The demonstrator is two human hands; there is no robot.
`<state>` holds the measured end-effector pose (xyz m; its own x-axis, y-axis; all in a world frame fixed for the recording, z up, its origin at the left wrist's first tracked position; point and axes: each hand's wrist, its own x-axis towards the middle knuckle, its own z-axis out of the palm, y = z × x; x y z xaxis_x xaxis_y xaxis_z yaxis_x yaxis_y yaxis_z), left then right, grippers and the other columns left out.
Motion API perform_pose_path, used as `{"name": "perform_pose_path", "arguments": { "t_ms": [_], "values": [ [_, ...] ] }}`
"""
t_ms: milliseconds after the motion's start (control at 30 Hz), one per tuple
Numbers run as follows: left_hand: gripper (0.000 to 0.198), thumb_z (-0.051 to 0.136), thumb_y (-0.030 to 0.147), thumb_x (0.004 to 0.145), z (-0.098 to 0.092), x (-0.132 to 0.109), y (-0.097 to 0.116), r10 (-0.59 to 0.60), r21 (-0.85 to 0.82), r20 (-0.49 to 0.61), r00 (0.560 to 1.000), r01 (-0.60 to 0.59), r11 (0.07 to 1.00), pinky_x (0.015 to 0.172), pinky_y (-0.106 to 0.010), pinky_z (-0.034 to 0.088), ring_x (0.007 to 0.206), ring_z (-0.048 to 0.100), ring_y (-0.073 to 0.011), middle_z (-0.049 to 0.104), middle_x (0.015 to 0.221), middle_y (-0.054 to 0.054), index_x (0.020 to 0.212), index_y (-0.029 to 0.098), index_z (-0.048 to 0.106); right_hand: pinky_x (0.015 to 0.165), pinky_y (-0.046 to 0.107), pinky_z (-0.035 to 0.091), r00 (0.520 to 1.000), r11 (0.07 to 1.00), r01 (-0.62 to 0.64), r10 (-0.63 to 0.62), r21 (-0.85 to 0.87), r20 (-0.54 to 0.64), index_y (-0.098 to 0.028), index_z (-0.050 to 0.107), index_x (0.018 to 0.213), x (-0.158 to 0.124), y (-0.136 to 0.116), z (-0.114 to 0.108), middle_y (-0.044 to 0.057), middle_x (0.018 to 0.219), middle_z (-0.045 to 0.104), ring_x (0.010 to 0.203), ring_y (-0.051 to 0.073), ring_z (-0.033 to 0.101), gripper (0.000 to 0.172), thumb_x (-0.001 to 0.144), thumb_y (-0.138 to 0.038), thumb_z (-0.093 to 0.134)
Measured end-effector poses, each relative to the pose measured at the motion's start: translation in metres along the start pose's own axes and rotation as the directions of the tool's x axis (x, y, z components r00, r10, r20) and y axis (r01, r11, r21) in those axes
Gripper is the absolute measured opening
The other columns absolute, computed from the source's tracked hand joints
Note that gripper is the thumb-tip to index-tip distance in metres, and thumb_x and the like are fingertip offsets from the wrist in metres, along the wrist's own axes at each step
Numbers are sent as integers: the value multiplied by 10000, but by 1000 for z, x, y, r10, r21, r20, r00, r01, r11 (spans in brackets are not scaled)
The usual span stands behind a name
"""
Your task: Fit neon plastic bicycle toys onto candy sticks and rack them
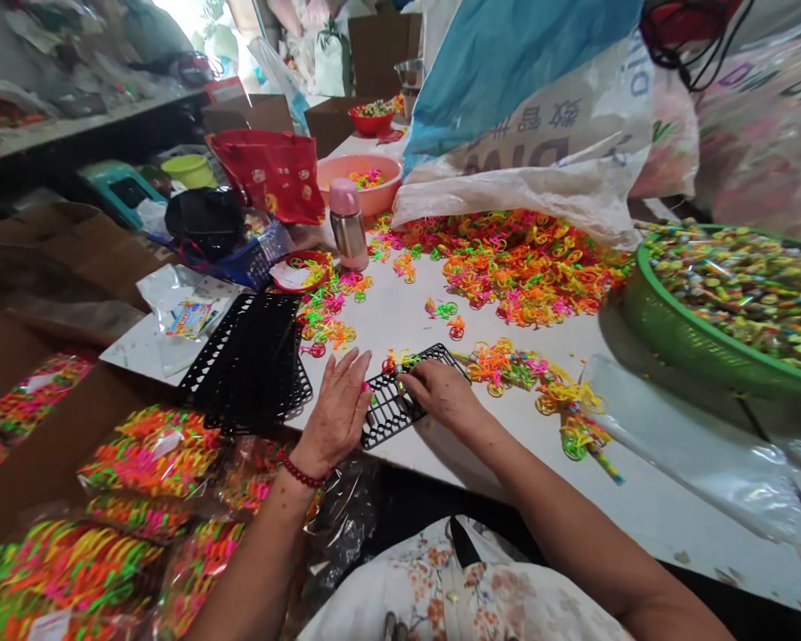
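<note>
A black plastic grid tray [387,429] lies tilted on the white table's near edge, with small bright pieces at its far side. My left hand [337,411], a red bead bracelet at its wrist, rests at the tray's left end, fingers extended and slightly apart. Over the tray's right part is my right hand [440,392], fingers curled and pressed together; what they pinch is too small to name. Left of my left hand sits a stack of black grid trays [244,361]. Loose colourful plastic pieces [500,365] lie just right of my right hand.
A large pile of colourful pieces [534,267] spreads beneath a white and blue sack [521,98]. At the right stands a green basket [707,343] beside a clear plastic bag [681,445]. A steel bottle [348,233] stands behind the trays. Bagged pieces [153,450] fill boxes at lower left.
</note>
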<state>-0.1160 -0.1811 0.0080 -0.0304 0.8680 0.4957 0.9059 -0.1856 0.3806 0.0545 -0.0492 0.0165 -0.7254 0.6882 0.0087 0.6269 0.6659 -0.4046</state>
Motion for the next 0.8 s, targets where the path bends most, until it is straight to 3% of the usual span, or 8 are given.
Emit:
{"name": "perform_pose_path", "arguments": {
  "t_ms": [100,233,333,433,533,667,733,800],
  "values": [
    [581,393,188,972,1,-1,-1,-10,9,-38,999,11,1000,1197,-571,187,1460,253,-241,444,1482,-116,1522,221,208,672,287,417,999,989,-20,25,-149,28,-165,644,1007,5,-16,8,111,1018,647,829,210,637,381,964,-486,443],
    [582,396,176,969,2,-2,-3,-6,7,-38,999,7,1000,1199,-546,214,1449,282,-227,452,1477,-121,1520,207,211,661,291,412,997,982,-45,54,-185,45,-154,654,993,11,-18,17,123,1028,645,827,212,639,268,954,-350,477],
    [579,391,172,969,3,-3,-3,-2,6,-27,1000,2,1000,1195,-547,233,1439,306,-227,446,1482,-124,1518,206,213,721,279,411,998,998,-63,63,-20,7,-164,661,893,13,-9,17,97,949,666,854,193,618,173,916,-286,540],
    [578,385,173,971,3,-4,-3,-9,-1,-26,1000,9,1000,1193,-548,242,1430,324,-227,440,1487,-128,1519,206,207,698,265,408,988,951,-128,148,281,-51,-177,639,819,15,-1,16,34,807,662,763,163,585,104,809,-277,665],
    [579,386,175,971,3,-3,-3,-10,-14,-31,999,9,1000,1193,-544,244,1422,339,-222,446,1480,-132,1520,205,202,605,254,411,967,724,-209,251,658,30,-184,590,762,18,-2,20,-33,648,594,603,131,527,220,707,-338,737],
    [578,378,179,973,2,-3,-4,-11,-25,-18,1000,11,1000,1194,-533,239,1420,341,-220,439,1484,-139,1521,201,195,632,259,478,969,336,-240,145,911,201,-179,585,820,23,-16,33,-39,661,605,595,122,569,186,728,-311,680],
    [586,368,181,975,1,-2,-4,-7,-28,-6,1000,6,1000,1191,-534,240,1423,333,-225,428,1491,-145,1527,198,173,659,261,493,970,355,-241,115,903,214,-179,593,865,25,-23,39,-24,700,631,637,129,603,148,756,-268,637],
    [596,366,183,975,0,-2,-3,-4,-29,3,1000,4,1000,1187,-531,250,1426,325,-229,419,1495,-149,1532,198,157,663,252,478,986,551,-167,78,817,149,-183,599,841,26,-26,44,-14,713,641,662,133,599,89,781,-247,609]
  ]
}}
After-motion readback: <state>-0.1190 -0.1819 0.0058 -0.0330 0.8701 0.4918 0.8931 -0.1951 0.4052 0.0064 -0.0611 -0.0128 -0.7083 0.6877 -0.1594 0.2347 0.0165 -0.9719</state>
